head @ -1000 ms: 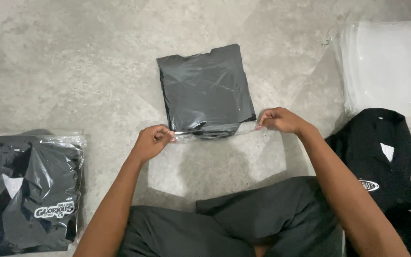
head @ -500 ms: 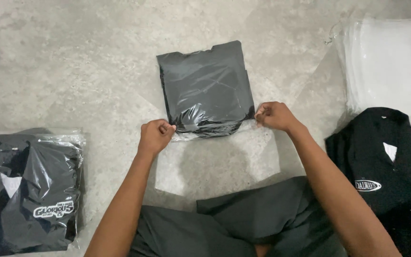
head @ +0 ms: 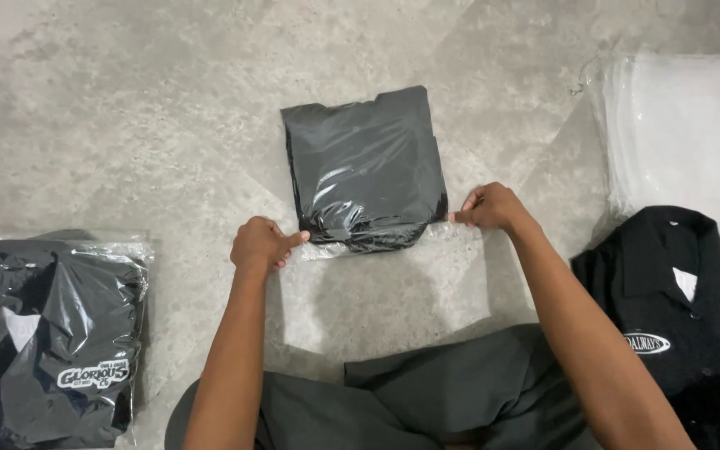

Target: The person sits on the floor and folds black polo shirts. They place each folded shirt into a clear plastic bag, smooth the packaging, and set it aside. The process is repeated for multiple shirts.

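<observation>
A folded dark grey garment in a clear plastic bag (head: pixel 364 167) lies on the grey floor in front of me. My left hand (head: pixel 262 244) pinches the bag's near left corner. My right hand (head: pixel 492 207) pinches the near right corner. Between them the bag's open flap (head: pixel 377 243) is folded tight against the garment's near edge.
A stack of bagged black shirts (head: pixel 47 329) lies at the left. A pile of loose black polo shirts (head: pixel 683 296) sits at the right, with a stack of empty clear bags (head: pixel 685 125) behind it. My grey-trousered legs (head: pixel 427 400) fill the bottom middle.
Both hands have drawn the bag's loose flap in toward the garment; the flap, stretched out flat a second ago, now lies folded at the garment's edge.
</observation>
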